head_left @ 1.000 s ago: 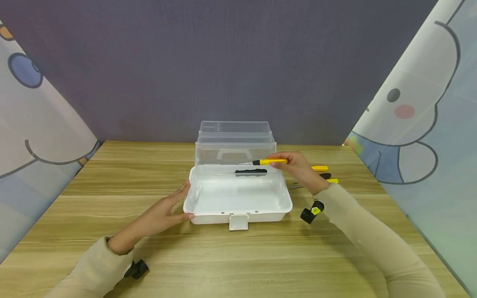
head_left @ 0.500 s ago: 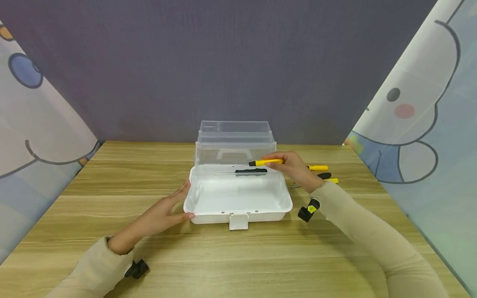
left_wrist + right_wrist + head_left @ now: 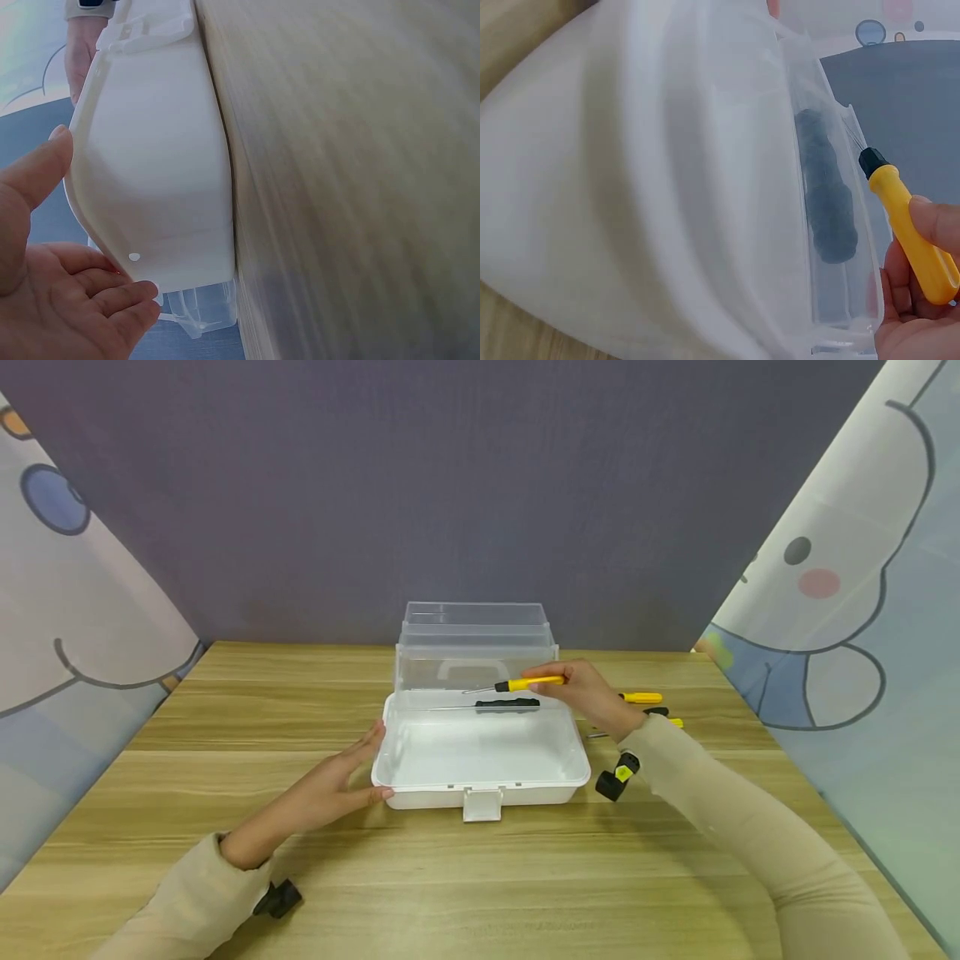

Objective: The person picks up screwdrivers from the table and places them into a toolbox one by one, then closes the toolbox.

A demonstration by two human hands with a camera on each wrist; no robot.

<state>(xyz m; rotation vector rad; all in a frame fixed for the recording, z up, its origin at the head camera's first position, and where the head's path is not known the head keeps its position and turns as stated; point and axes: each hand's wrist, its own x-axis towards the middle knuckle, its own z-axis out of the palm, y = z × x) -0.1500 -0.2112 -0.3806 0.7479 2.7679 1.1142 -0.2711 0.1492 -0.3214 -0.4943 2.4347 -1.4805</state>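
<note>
My right hand pinches the yellow handle of a screwdriver between thumb and fingers. Its black collar and thin metal shaft point left, over the back of a white toolbox. A black-handled screwdriver lies along the back of the box, and the right wrist view shows its dark handle through a translucent tray wall. At the box's left end, my left hand rests with spread fingers on the side and thumb at the front corner. Its thumb touches the rim in the left wrist view.
The clear lid stands raised behind the box, and the white latch hangs at the front. Right of the box lie a yellow-handled screwdriver and others, partly hidden by my right wrist. A dark wall rises behind the table.
My right hand has moved a little left, carrying the yellow-handled screwdriver further over the back of the box. The left hand has stayed at the box's left end.
</note>
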